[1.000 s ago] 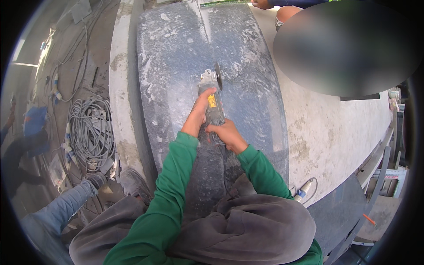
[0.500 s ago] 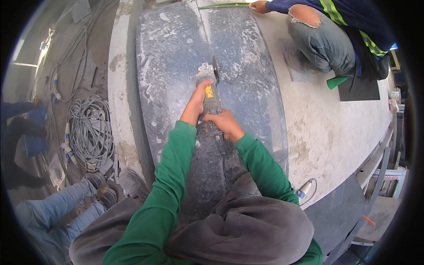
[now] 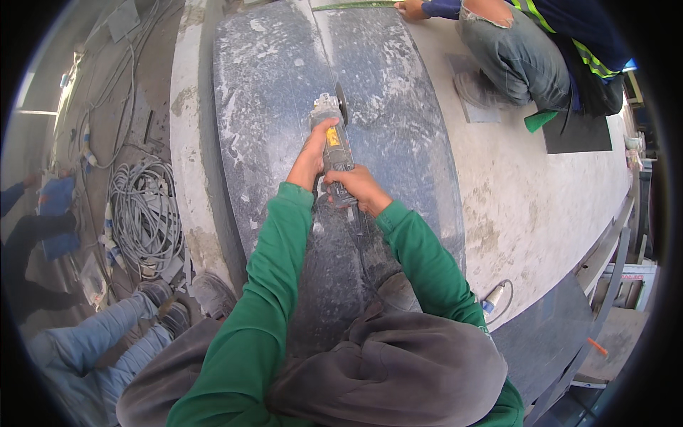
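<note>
An angle grinder [image 3: 339,154] points away from me over a dark grey stone slab [image 3: 409,164] patched with white dust. My left hand [image 3: 311,151] is wrapped round its body close to the head. Farther back, my right hand [image 3: 361,186] grips the rear end, where a dark cord runs down toward my knees. The thin cutting disc [image 3: 341,104] stands on edge at the right of the head. It meets a pale straight line [image 3: 321,35] that runs up the slab; how deep the disc sits is hard to tell.
At the upper right, a crouching co-worker's hand [image 3: 411,8] holds a green strip [image 3: 356,6] across the slab's far end. Coiled grey cable [image 3: 146,217] lies on the left floor. A plug connector [image 3: 492,299] rests at the right. Another person's legs [image 3: 107,341] show lower left.
The grinder and both my hands have shifted slightly farther away along the slab's line. The view has moved a little too. My grip looks the same.
</note>
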The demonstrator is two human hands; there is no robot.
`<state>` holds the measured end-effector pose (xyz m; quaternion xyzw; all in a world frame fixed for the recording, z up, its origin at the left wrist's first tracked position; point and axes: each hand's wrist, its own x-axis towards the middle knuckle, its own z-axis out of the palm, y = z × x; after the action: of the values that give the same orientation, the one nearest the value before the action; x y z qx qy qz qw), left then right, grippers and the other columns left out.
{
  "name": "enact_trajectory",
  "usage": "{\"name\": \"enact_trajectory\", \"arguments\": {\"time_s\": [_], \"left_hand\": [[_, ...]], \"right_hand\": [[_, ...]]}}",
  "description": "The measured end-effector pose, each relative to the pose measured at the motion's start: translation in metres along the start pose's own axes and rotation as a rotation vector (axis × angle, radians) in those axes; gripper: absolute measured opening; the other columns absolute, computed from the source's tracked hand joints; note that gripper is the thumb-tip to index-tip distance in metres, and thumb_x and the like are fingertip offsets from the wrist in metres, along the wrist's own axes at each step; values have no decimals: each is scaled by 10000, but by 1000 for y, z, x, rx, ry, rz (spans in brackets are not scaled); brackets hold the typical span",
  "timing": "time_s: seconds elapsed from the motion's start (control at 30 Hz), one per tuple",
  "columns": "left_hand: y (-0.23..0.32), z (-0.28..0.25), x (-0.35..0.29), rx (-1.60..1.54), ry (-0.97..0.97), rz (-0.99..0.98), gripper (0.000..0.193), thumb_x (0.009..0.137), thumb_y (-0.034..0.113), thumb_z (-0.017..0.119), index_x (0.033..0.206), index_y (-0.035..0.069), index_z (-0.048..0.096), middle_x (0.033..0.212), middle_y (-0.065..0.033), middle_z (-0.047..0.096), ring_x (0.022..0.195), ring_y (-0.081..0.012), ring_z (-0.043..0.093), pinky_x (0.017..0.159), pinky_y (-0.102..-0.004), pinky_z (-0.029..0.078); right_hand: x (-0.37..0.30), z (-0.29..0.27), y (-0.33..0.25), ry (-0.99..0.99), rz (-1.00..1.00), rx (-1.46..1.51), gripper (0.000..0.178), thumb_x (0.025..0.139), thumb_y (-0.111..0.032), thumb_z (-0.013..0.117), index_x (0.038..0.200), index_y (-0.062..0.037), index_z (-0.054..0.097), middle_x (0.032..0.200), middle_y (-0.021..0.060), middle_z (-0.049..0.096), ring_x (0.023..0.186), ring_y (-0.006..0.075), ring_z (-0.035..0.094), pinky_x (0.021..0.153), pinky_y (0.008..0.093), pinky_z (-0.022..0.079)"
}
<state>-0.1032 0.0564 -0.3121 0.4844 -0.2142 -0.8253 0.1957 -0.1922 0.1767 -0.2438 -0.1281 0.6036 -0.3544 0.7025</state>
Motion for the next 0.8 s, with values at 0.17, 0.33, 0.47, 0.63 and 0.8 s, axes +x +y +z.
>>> {"name": "enact_trajectory", "arguments": {"time_s": [0.17,0.33,0.47,0.63,0.8], "left_hand": [[-14,3,-15,-41,-2,-18,522,832,442,668,1116,22,539,827,-146,630,656,-273,660,580,-431,582],[-30,3,-32,-31,1,-5,595,824,465,676,1180,12,528,884,-163,635,679,-281,672,569,-429,587],[-34,2,-38,-27,-15,-9,554,827,463,677,1129,19,544,854,-154,641,662,-280,674,558,-424,586],[-37,1,-41,-26,-17,7,508,831,460,677,1088,38,563,843,-143,649,656,-274,672,551,-416,583],[-39,2,-45,-44,4,-32,487,834,455,679,1081,51,569,837,-140,650,645,-270,664,554,-419,580]], "right_hand": [[-32,7,-3,14,-22,-68,269,757,-102,723,978,31,647,795,107,677,606,184,667,479,316,505],[-37,6,24,12,-74,-23,262,763,-84,717,982,41,645,807,110,679,629,188,663,554,325,523],[-33,5,38,25,-118,10,261,760,-52,719,989,45,642,810,109,679,620,190,654,558,327,522],[-37,6,40,37,-82,18,257,764,-41,717,993,46,642,814,111,679,626,194,655,566,335,524],[-45,7,37,30,-55,-3,295,756,-21,709,1033,45,631,879,108,672,657,186,660,551,330,542]]}}
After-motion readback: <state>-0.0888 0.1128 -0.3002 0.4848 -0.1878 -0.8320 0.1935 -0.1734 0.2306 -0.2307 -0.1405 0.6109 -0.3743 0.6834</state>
